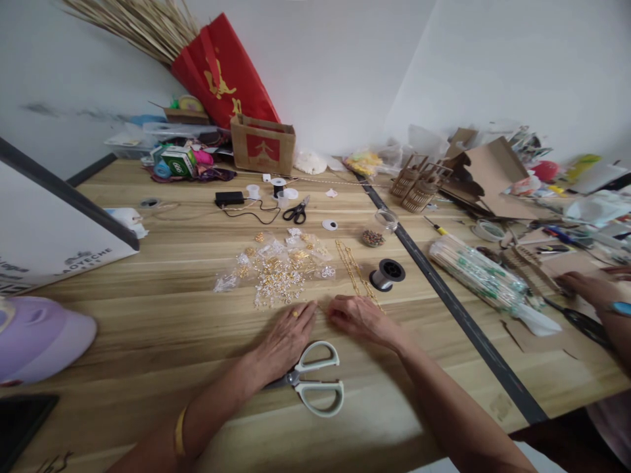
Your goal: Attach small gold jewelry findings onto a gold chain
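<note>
My left hand (290,334), with a ring on one finger, rests low over the table with its fingers pressed together at the tips. Facing it, my right hand (355,316) is curled closed. Whatever lies between their fingertips is too small to make out. A gold chain (352,266) lies in a loop just beyond my right hand, its near end passing behind the wrist. Beyond my left hand spreads a pile of clear and gold beads (280,276) with small plastic bags. Large scissors with pale handles (319,387) lie below my hands, their blades partly under my left wrist.
A wire spool (388,273) and a tipped jar of beads (377,233) stand to the right. Black scissors (297,209) lie farther back. Wrapped sticks (478,272) lie right of the dark strip, near another person's hand (584,286). A purple object (46,338) stands at left.
</note>
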Action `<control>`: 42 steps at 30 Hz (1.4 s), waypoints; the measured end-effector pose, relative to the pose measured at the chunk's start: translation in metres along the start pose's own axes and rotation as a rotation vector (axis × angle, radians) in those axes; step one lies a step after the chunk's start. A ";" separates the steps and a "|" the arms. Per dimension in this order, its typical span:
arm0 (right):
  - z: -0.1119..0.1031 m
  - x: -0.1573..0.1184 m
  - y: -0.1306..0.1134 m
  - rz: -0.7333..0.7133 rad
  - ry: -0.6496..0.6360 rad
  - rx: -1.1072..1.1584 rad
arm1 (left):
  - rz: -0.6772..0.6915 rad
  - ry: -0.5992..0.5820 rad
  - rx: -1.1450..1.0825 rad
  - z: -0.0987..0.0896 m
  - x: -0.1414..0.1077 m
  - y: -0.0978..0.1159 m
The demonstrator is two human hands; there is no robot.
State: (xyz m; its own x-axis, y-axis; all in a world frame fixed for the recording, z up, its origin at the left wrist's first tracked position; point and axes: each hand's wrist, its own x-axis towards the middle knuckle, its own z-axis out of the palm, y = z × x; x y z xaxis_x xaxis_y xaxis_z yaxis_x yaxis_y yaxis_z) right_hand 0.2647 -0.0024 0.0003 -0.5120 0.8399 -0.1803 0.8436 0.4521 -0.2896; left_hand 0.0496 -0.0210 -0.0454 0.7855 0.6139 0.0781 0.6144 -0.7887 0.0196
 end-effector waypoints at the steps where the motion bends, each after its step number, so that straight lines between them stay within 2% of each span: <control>1: -0.001 0.000 0.000 0.003 -0.003 0.002 | 0.003 0.008 0.000 0.001 0.000 0.000; 8: -0.003 0.000 -0.003 0.033 -0.030 -0.038 | -0.005 0.020 -0.017 0.003 0.000 0.000; 20: -0.002 0.000 -0.001 -0.005 -0.013 0.002 | -0.016 0.020 -0.038 0.000 0.000 0.000; 30: -0.005 -0.001 -0.001 0.009 -0.009 0.054 | -0.009 0.047 -0.170 -0.009 0.001 -0.002; 33: -0.006 -0.002 -0.001 0.009 -0.010 0.082 | -0.024 0.136 -0.271 -0.015 0.002 -0.009; 37: -0.007 -0.003 -0.001 -0.006 0.009 0.088 | -0.161 0.277 -0.432 -0.026 0.004 -0.026; 39: -0.007 -0.005 -0.002 -0.028 0.018 0.084 | -0.212 0.287 -0.471 -0.030 0.005 -0.036; 42: -0.009 -0.007 -0.003 -0.087 0.013 0.105 | -0.256 0.224 -0.468 -0.034 0.004 -0.048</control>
State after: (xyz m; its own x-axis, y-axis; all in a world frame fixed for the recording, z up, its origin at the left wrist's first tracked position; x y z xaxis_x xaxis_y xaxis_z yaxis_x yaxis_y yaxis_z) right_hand 0.2668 -0.0065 0.0113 -0.5799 0.8029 -0.1379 0.7740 0.4902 -0.4008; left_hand 0.0212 0.0181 -0.0117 0.5498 0.8057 0.2205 0.6451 -0.5772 0.5006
